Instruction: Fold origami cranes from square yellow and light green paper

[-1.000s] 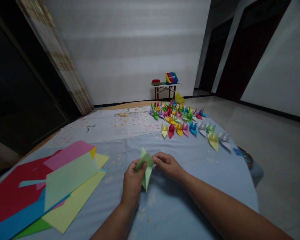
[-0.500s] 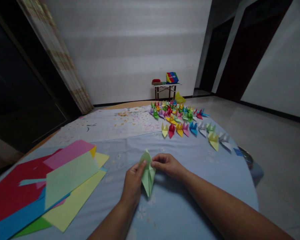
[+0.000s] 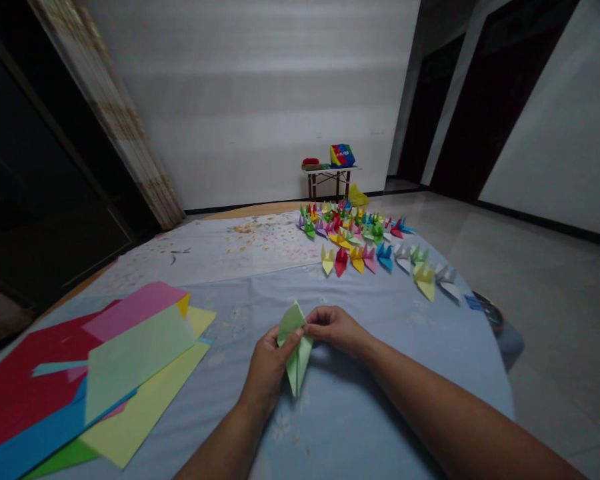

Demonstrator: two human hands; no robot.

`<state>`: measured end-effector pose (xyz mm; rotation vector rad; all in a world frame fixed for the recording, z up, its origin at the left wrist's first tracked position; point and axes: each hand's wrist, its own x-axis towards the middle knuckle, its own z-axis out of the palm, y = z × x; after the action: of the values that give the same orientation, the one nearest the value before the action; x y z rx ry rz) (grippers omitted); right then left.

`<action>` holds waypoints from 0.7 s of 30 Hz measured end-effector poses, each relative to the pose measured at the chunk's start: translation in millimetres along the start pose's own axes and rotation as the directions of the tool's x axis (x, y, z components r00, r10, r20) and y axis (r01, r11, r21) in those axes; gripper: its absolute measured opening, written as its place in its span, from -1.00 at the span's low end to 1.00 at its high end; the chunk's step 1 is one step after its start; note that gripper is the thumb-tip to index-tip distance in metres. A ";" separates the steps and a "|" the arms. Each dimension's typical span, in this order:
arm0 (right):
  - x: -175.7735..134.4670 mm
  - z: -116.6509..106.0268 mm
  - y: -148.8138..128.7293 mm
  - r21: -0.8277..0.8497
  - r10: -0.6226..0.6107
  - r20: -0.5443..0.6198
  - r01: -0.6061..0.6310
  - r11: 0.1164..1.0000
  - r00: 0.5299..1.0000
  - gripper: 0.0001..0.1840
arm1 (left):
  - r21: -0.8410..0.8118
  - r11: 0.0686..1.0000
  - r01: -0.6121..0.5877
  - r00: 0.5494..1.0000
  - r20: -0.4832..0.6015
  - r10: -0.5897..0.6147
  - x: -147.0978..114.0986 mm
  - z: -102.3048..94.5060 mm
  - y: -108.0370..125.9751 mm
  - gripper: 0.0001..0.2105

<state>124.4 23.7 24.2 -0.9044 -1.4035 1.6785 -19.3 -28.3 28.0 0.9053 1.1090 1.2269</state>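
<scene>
A pale green folded paper (image 3: 297,367), long and diamond-shaped with a crease down its lower half, is held upright just above the cloth. My left hand (image 3: 273,357) is closed on its left side, the thumb lying across its middle. At its right edge, my right hand (image 3: 333,327) pinches the paper between thumb and fingers. The fingers behind the paper are hidden.
Coloured paper sheets lie at the left, with a pale green sheet (image 3: 137,363) uppermost beside a red sheet (image 3: 25,373). Several folded paper cranes (image 3: 357,259) stand at the back right. A blue tablecloth (image 3: 220,427) covers the round table; a small table (image 3: 330,170) stands beyond.
My left thumb has slid right across the paper, closer to my right fingertips. The folded paper has turned slightly. The whole view has shifted a little.
</scene>
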 end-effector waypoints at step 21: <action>-2.8 -5.9 -6.9 -0.172 -0.156 -0.017 0.151 0.974 0.988 -0.65 | 0.212 0.976 -0.041 0.998 -0.040 0.050 -1.8 1.9 -0.5 -0.67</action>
<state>131.6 24.6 30.3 -0.8867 -1.5725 1.4412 -17.4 -30.0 28.3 1.0730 1.2786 1.1867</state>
